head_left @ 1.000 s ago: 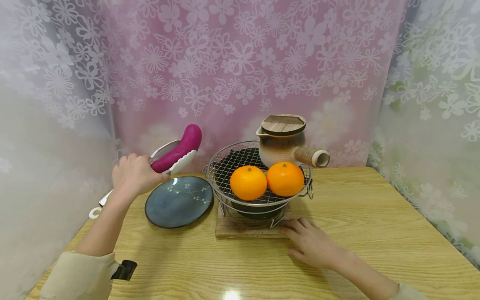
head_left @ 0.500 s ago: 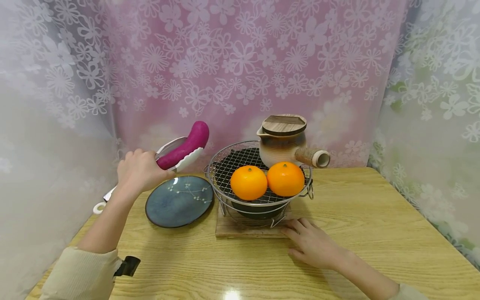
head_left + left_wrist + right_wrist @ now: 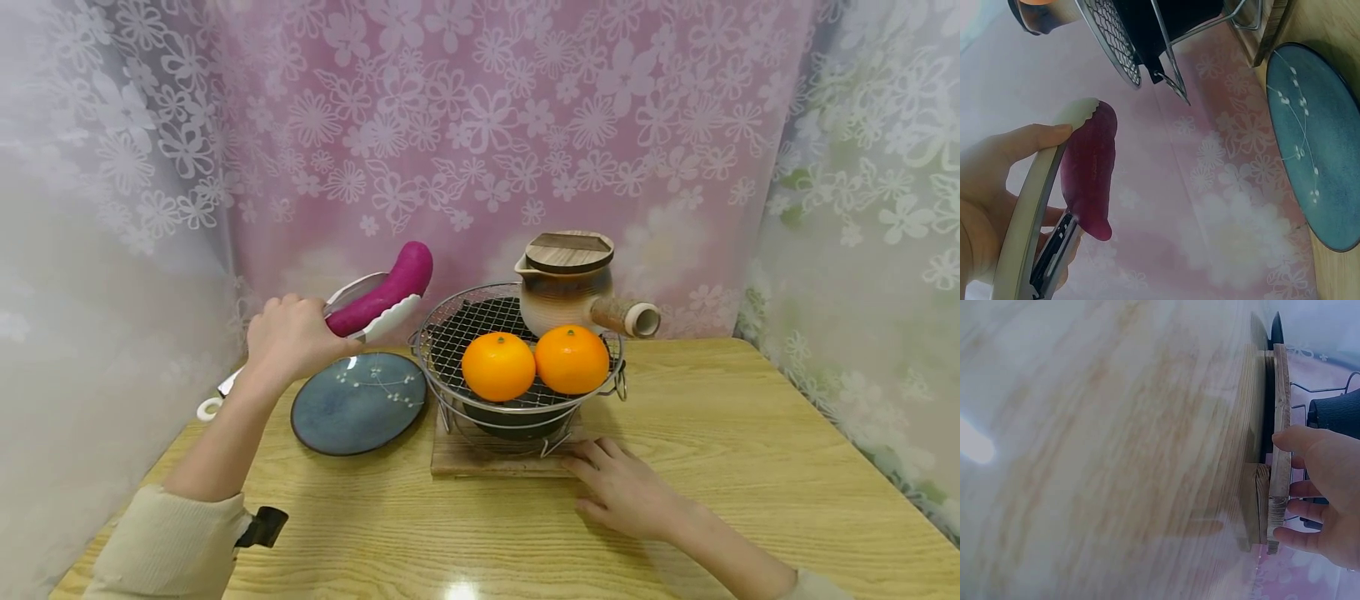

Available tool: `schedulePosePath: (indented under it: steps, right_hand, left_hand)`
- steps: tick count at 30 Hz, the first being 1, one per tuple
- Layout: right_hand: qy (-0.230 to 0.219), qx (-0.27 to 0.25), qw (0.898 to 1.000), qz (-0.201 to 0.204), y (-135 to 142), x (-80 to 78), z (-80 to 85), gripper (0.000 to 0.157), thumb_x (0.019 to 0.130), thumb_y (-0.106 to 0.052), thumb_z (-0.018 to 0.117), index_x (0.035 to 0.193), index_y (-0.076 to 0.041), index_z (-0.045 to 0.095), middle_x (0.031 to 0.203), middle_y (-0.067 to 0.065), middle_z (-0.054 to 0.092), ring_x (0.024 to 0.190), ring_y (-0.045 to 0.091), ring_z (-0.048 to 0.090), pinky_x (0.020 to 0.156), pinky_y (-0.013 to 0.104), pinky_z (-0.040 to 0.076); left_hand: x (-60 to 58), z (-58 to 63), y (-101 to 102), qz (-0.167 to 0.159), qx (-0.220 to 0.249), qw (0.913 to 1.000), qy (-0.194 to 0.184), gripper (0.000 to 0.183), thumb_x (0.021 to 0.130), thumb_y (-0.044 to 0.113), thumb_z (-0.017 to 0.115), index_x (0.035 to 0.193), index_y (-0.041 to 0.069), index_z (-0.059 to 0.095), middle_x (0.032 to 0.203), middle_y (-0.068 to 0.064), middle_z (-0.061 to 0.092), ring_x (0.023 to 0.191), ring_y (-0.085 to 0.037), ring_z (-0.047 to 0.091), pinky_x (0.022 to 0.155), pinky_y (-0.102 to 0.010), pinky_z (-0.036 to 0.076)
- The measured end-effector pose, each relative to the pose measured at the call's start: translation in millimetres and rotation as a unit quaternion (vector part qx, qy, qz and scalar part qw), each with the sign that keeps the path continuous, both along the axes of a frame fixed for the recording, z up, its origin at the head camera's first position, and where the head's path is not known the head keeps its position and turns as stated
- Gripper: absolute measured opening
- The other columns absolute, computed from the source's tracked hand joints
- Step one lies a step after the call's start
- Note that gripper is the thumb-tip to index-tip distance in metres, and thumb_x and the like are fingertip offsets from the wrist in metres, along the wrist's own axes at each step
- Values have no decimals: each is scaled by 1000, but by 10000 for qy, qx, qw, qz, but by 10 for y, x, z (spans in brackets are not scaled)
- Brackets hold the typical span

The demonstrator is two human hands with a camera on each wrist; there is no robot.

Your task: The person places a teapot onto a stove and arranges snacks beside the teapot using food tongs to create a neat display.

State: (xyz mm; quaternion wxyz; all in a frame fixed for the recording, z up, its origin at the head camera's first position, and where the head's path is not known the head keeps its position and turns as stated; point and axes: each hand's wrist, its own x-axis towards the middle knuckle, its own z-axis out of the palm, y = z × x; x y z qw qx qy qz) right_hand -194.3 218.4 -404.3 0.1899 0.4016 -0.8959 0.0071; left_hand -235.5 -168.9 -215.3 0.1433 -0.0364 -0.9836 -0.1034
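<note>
My left hand (image 3: 288,337) grips a pair of tongs (image 3: 392,318) with white scalloped tips. Between the tips is a purple sweet potato (image 3: 382,293), raised above and beyond the blue plate (image 3: 352,408). In the left wrist view, the thumb presses one arm of the tongs (image 3: 1030,212) and the other fingers curl round the opposite arm. My right hand (image 3: 626,487) holds the front right corner of a wooden board (image 3: 502,467). The right wrist view shows the thumb on the edge of the board (image 3: 1281,456) and the other fingers bent against it.
A round grill (image 3: 491,408) with a wire mesh top stands on the board. It carries two oranges (image 3: 498,367) (image 3: 572,358) and a clay teapot (image 3: 558,298) with a wooden lid and a side handle pointing right. Floral curtains (image 3: 480,125) surround the wooden table (image 3: 390,533).
My left hand has moved to the right, carrying the tongs and sweet potato closer to the grill. The right hand stays on the board.
</note>
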Motion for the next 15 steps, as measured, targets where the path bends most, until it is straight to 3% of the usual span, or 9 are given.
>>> schedulePosePath:
  steps: [15]
  right_hand:
    - [-48,63,10000,-57,-6,-5,1,46,76,-31,72,114,-7,62,114,10,54,98,26,49,80,42,46]
  left_hand:
    - [-1,52,156,-155,-50,9999,18,48,66,47,71,81,4,59,86,-16,54,84,-36,46,67,-47,37]
